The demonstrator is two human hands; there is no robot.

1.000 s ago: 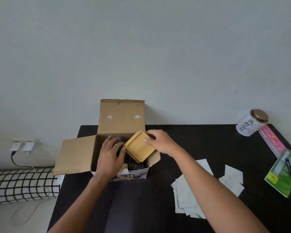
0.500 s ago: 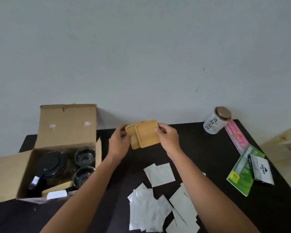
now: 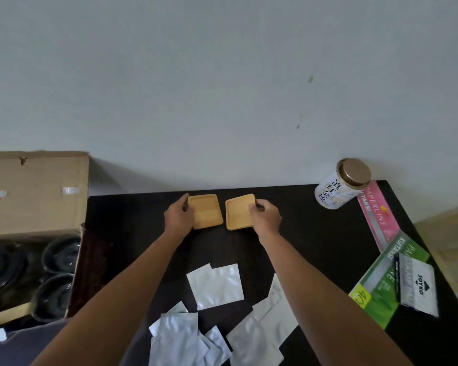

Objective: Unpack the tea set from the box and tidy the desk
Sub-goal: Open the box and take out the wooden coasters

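Two square wooden coasters lie side by side at the back of the black desk (image 3: pixel 315 233). My left hand (image 3: pixel 179 216) grips the left coaster (image 3: pixel 206 211) by its left edge. My right hand (image 3: pixel 266 217) holds the right coaster (image 3: pixel 239 211) at its right edge. Both coasters rest flat on the desk, a small gap between them. The open cardboard box (image 3: pixel 35 191) stands at the left. Inside it I see a black teapot lid (image 3: pixel 0 265) and two dark glass cups (image 3: pixel 62 253), (image 3: pixel 53 294).
Several silver foil sachets (image 3: pixel 217 285) are scattered on the near middle of the desk. A white tea tin with a gold lid (image 3: pixel 340 184) stands at the back right. A pink receipt book (image 3: pixel 378 215), a green one (image 3: pixel 381 283) and a white packet (image 3: pixel 418 283) lie along the right edge.
My hands lifted the stacked coasters out of the box, carried them right, split them and set them down side by side. The view swung right, so the box now sits at the left edge.
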